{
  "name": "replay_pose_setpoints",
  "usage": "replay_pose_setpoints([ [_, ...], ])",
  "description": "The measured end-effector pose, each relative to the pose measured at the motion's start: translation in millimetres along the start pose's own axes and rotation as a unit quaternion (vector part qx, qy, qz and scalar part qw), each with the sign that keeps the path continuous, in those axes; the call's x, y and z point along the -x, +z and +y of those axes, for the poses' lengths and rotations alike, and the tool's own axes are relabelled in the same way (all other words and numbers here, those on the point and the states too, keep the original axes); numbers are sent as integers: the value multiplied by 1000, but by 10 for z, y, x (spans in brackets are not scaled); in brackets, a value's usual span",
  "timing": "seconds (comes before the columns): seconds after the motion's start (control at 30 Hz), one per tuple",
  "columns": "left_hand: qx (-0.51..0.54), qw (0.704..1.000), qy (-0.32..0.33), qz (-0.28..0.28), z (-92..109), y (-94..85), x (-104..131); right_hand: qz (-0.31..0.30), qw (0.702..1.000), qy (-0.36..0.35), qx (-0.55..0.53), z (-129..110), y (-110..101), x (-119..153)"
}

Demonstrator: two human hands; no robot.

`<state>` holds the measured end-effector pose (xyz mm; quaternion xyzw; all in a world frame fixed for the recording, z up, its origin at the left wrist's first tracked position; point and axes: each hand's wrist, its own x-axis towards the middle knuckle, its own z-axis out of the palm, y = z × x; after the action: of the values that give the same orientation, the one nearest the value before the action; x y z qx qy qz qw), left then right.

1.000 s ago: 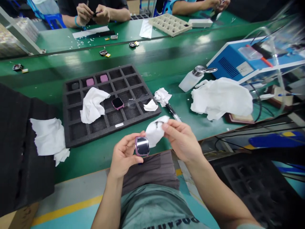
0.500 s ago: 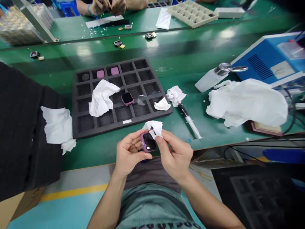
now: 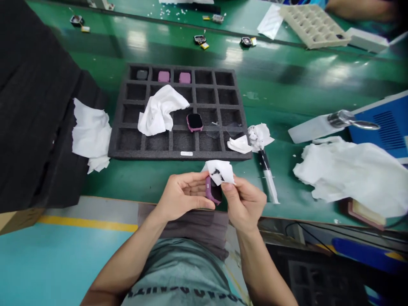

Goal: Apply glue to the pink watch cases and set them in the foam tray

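Observation:
My left hand [image 3: 186, 194] grips a purple smartwatch case [image 3: 213, 192] by its sides, its dark screen turned up and partly covered. Pinched in my right hand [image 3: 244, 203] is a small white tissue [image 3: 223, 168] with black smears, lying over the watch's upper edge. Beyond both hands lies a black foam tray [image 3: 153, 154] with square compartments. Another purple-framed smartwatch [image 3: 194, 122] rests in it, face up. Two pink watch cases [image 3: 164, 77] and a dark one [image 3: 142, 75] sit in its back row. A crumpled white cloth [image 3: 161, 111] covers some compartments.
Right of the tray lie a black-filled syringe [image 3: 267, 172], a stained tissue [image 3: 262, 135], a pump bottle [image 3: 314, 127] and a large white cloth [image 3: 353, 172]. Black foam blocks [image 3: 38, 110] stand at left beside another cloth [image 3: 91, 132]. Opened watch parts [image 3: 200, 40] lie farther back.
My view has shifted, so the tray and bench appear farther left-tilted differently. The watch is turned more on its side, and the tissue now covers more of its screen.

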<state>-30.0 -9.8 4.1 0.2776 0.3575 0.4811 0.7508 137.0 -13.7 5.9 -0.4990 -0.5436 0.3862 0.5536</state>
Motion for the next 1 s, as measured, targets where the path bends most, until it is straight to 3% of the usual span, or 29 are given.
replay_pose_setpoints([
  [0.37, -3, 999, -17, -34, 58, 38, -20, -59, 997, -18, -43, 46, -30, -39],
  [0.7, 13, 999, -30, -34, 103, 81, -47, -110, 973, 59, -195, 152, -22, 20],
  [1.0, 25, 999, -15, -16, 78, 76, -78, -84, 953, 116, -268, 87, 78, 8],
])
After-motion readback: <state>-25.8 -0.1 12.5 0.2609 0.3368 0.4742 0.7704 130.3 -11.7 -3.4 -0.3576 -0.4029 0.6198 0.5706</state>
